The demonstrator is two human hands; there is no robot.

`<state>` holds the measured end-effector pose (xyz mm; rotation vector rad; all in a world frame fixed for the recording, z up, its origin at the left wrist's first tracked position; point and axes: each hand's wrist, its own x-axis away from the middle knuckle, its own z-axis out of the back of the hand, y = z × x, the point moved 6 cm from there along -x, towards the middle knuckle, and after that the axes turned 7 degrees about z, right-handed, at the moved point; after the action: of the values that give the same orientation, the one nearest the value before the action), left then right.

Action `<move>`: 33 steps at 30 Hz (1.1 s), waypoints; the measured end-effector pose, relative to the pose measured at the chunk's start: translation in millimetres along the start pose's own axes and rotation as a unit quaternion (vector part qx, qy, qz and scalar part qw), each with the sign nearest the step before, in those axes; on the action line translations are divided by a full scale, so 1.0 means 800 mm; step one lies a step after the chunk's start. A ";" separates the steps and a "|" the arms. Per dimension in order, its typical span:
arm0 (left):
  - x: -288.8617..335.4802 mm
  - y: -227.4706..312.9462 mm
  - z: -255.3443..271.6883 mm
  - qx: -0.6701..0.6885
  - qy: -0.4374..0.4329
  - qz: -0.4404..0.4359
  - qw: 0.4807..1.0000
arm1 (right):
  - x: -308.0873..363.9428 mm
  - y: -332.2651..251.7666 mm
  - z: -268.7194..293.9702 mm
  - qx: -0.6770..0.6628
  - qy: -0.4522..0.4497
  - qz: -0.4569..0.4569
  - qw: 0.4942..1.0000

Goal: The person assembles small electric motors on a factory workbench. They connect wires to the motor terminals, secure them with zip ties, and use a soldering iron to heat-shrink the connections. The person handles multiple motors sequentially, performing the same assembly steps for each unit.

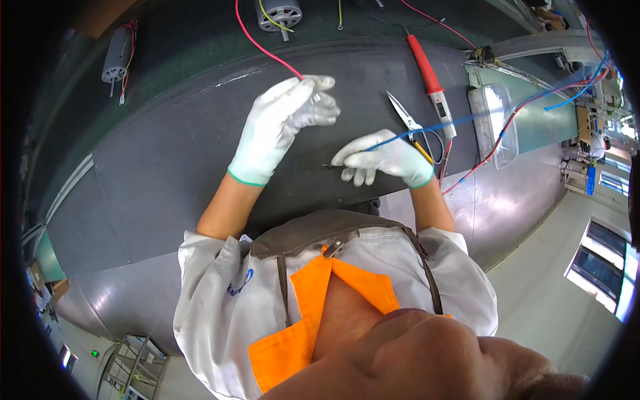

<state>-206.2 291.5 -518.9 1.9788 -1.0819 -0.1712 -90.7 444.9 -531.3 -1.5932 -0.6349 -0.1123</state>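
Note:
Both of my hands wear white gloves above the dark grey table. My left hand [280, 120] pinches a red wire [265, 52] near its end, thumb and fingers closed, and the wire runs up past the far edge of the view. To the right, my right hand [383, 158] is closed on a blue wire [427, 129], which stretches off to the upper right. A thin dark tip [327, 165] pokes out past its fingertips; I cannot tell whether it belongs to the wire. Silver scissors [408, 117] lie just beyond my right hand.
A red-handled pen-shaped tool [427, 67] with a thin tip lies beside the scissors. A clear plastic box [503, 143] stands at the right. Motors lie at the back: one [280, 15] in the middle, another [119, 57] at the left. Loose wires hang at the upper right.

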 end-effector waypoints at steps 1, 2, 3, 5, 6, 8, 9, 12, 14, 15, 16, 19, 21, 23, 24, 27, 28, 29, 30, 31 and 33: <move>-0.003 0.001 0.000 0.012 0.015 -0.013 1.000 | 0.000 0.002 -0.004 -0.022 -0.002 0.049 0.999; -0.004 0.000 -0.001 0.021 0.027 -0.016 0.999 | 0.000 -0.003 -0.009 -0.043 -0.002 0.099 0.994; -0.005 0.000 -0.001 0.029 0.040 -0.020 0.999 | 0.001 -0.006 -0.006 -0.048 0.061 0.136 0.988; -0.006 -0.002 0.000 0.039 0.058 -0.035 0.997 | 0.009 -0.021 0.003 -0.100 0.158 0.205 0.961; -0.007 -0.004 0.001 0.041 0.067 -0.034 0.996 | 0.010 -0.025 0.007 -0.116 0.191 0.226 0.948; -0.006 -0.007 0.001 0.046 0.084 -0.031 0.995 | 0.005 -0.033 0.009 -0.135 0.230 0.254 0.930; -0.006 -0.007 -0.001 0.045 0.079 -0.031 0.995 | 0.001 -0.035 0.009 -0.142 0.239 0.259 0.925; -0.007 -0.005 -0.004 0.047 0.073 -0.039 0.995 | -0.009 -0.039 0.010 -0.160 0.260 0.274 0.912; -0.007 -0.005 -0.004 0.051 0.081 -0.050 0.994 | -0.013 -0.039 0.010 -0.168 0.269 0.281 0.906; -0.007 -0.005 -0.003 0.052 0.084 -0.052 0.994 | -0.015 -0.039 0.010 -0.168 0.268 0.285 0.905; -0.006 -0.004 -0.003 0.052 0.087 -0.053 0.993 | -0.016 -0.040 0.009 -0.168 0.266 0.290 0.904; -0.007 -0.004 -0.003 0.054 0.082 -0.050 0.994 | -0.017 -0.042 0.007 -0.174 0.269 0.304 0.897; -0.007 -0.004 -0.004 0.055 0.083 -0.050 0.994 | -0.020 -0.042 0.007 -0.178 0.271 0.303 0.896; -0.007 -0.005 -0.005 0.058 0.088 -0.054 0.993 | -0.024 -0.040 0.010 -0.176 0.275 0.291 0.899; -0.007 -0.005 -0.005 0.054 0.083 -0.054 0.994 | -0.025 -0.040 0.009 -0.181 0.272 0.295 0.898; -0.007 -0.005 -0.008 0.039 0.077 -0.055 0.995 | -0.027 -0.040 0.007 -0.192 0.267 0.301 0.895; -0.006 -0.005 -0.010 0.031 0.080 -0.058 0.995 | -0.028 -0.037 0.007 -0.192 0.269 0.301 0.895; -0.006 -0.006 -0.013 0.022 0.083 -0.061 0.994 | -0.029 -0.035 0.007 -0.192 0.271 0.301 0.894; -0.005 -0.008 -0.016 0.022 0.089 -0.073 0.993 | -0.031 -0.034 0.006 -0.213 0.270 0.305 0.888; -0.006 -0.012 -0.019 0.022 0.093 -0.085 0.992 | -0.032 -0.033 0.006 -0.234 0.270 0.309 0.881; -0.007 -0.019 -0.020 0.039 0.090 -0.093 0.991 | -0.035 -0.031 0.004 -0.246 0.274 0.320 0.873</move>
<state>-192.7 309.8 -521.4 2.1203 -0.7991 -0.0492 -126.1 438.7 -521.9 -2.0640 0.4169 -0.2320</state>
